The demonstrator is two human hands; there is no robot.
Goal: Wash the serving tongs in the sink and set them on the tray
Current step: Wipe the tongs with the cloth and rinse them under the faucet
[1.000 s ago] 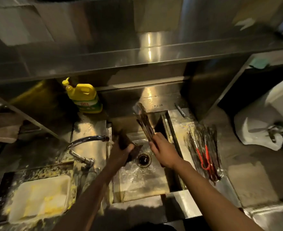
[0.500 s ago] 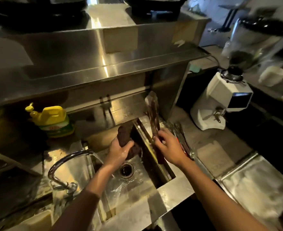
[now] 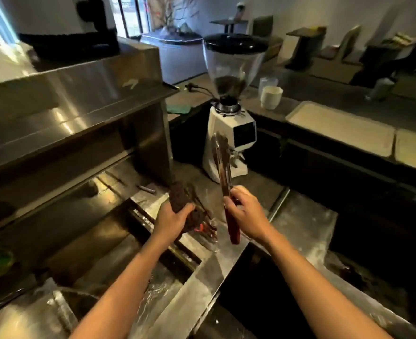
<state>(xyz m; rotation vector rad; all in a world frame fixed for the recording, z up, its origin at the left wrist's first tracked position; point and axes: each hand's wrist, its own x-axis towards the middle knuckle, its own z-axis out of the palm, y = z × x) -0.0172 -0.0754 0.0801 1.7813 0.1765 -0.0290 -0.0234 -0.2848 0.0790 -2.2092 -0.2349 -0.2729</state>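
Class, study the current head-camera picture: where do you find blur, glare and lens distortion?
Head view: the wide lens bows the steel shelf; glare streaks that shelf; the far seating is blurred; the tongs in the right hand and the scouring pad in the left hand look dim and soft.

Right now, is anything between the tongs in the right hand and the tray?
Partly. The left hand, gripping a dark scrubber, hovers over the tray, where other tongs already lie. The right hand holds the tongs upright just right of it, with nothing else between them.
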